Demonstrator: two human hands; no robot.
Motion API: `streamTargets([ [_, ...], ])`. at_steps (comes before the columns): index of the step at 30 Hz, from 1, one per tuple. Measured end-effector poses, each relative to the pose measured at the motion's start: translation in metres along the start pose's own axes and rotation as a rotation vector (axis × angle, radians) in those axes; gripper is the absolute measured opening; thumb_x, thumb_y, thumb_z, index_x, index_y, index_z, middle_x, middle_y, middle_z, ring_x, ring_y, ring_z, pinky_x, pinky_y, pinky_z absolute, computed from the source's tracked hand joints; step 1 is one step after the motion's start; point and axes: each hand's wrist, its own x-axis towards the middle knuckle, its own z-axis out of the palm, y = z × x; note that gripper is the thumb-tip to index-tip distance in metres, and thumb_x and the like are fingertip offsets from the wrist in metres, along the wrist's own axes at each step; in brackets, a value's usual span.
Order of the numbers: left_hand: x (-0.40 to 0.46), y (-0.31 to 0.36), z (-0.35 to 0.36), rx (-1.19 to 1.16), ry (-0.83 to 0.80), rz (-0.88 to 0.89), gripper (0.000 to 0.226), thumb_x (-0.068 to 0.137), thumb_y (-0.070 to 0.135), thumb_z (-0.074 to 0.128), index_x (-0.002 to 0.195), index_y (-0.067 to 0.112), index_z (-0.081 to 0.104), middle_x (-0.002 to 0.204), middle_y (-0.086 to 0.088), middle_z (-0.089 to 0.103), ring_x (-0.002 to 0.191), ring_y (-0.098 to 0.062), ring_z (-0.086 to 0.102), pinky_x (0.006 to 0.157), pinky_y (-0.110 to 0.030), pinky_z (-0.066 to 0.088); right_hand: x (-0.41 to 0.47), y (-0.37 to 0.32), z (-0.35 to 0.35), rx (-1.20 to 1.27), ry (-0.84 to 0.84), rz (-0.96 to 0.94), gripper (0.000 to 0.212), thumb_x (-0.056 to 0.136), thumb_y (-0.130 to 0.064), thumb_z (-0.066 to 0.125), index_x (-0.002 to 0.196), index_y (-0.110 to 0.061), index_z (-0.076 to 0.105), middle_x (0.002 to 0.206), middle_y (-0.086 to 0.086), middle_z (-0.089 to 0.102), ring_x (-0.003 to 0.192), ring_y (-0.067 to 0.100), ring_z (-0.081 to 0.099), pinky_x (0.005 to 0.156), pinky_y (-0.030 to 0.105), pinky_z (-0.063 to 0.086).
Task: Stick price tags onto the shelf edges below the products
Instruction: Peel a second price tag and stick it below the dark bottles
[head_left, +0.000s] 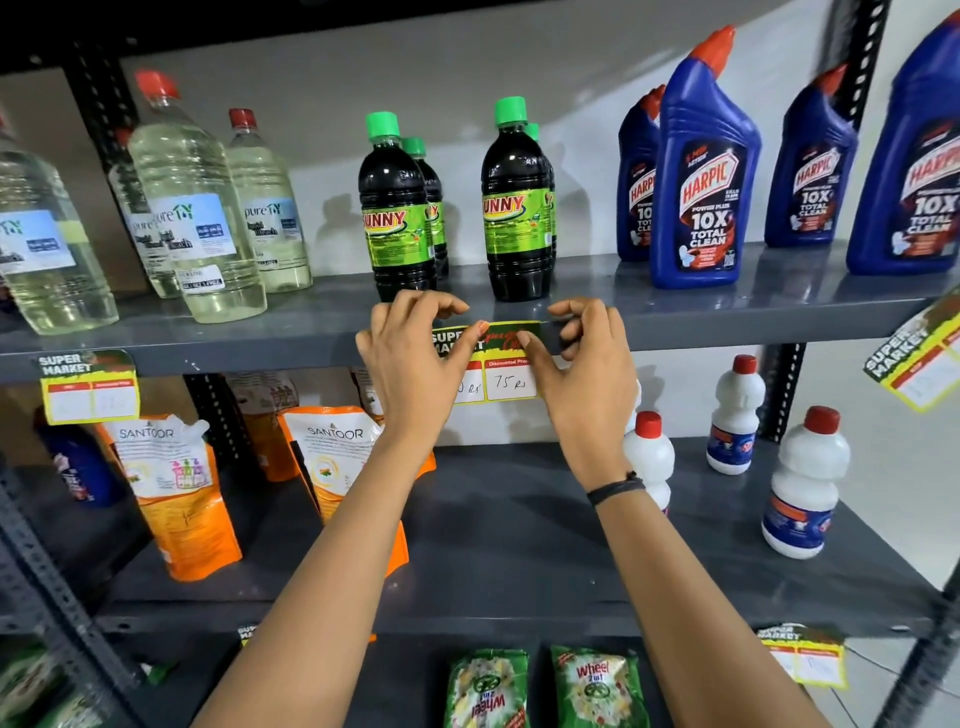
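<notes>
- The tag (493, 364) lies against the front edge of the upper shelf (727, 306), near the middle of that edge, just below the two front dark bottles (397, 213); its green top band sits on the edge and its yellow-bordered price boxes hang below it; "75" is handwritten in the right box.
- The left hand (410, 358) covers the tag's left end; its thumb presses the top band against the edge, and the other fingers curl over the shelf's lip; it is not closed around anything.
- The right hand (587, 364) is at the tag's right end; its thumb tip touches the top band, the fingers bent above the edge; whether they pinch the tag's end I cannot tell; a dark band circles the wrist.
- A second tag (91, 387) is stuck on the same edge toward the left end, below the clear bottles (192, 218); its price boxes are too faint to read.
- A third tag (919, 358) hangs tilted at the right end of that edge, below the blue bottles (706, 176).
- On the middle shelf (519, 545), orange pouches (171, 488) stand toward the left and white bottles (805, 483) toward the right.
- A fourth tag (805, 657) is on the middle shelf's front edge near its right end; green packets (597, 686) lie below that edge.
</notes>
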Motion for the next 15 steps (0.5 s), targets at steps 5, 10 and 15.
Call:
streamTargets([
  [5,-0.012,0.022,0.004,0.027,0.109,-0.084,0.019,0.079,0.040,0.064,0.092,0.026,0.064,0.097,0.003,0.065,0.098,-0.025,0.052,0.079,-0.035,0.027,0.005,0.017,-0.032,0.082,0.083,0.027,0.022,0.083,-0.032,0.067,0.099,-0.023,0.055,0.086,-0.001,0.054,0.072,0.013,0.052,0.056,0.017,0.041],
  [10,-0.034,0.091,0.026,-0.061,0.240,-0.090,0.014,0.082,0.036,0.061,0.089,0.024,0.065,0.089,0.004,0.067,0.094,-0.019,0.050,0.080,-0.030,0.024,0.020,0.053,-0.094,0.085,0.198,0.039,0.017,0.084,-0.032,0.066,0.098,-0.023,0.058,0.085,-0.002,0.054,0.069,0.009,0.051,0.059,0.018,0.044],
  [15,-0.061,0.173,0.070,-0.228,0.257,-0.095,0.012,0.085,0.029,0.061,0.083,0.018,0.065,0.082,0.002,0.067,0.083,-0.024,0.055,0.077,-0.037,0.034,0.045,0.107,-0.170,0.015,0.288,0.038,0.013,0.085,-0.034,0.065,0.091,-0.023,0.060,0.086,0.002,0.061,0.069,0.016,0.053,0.059,0.016,0.042],
])
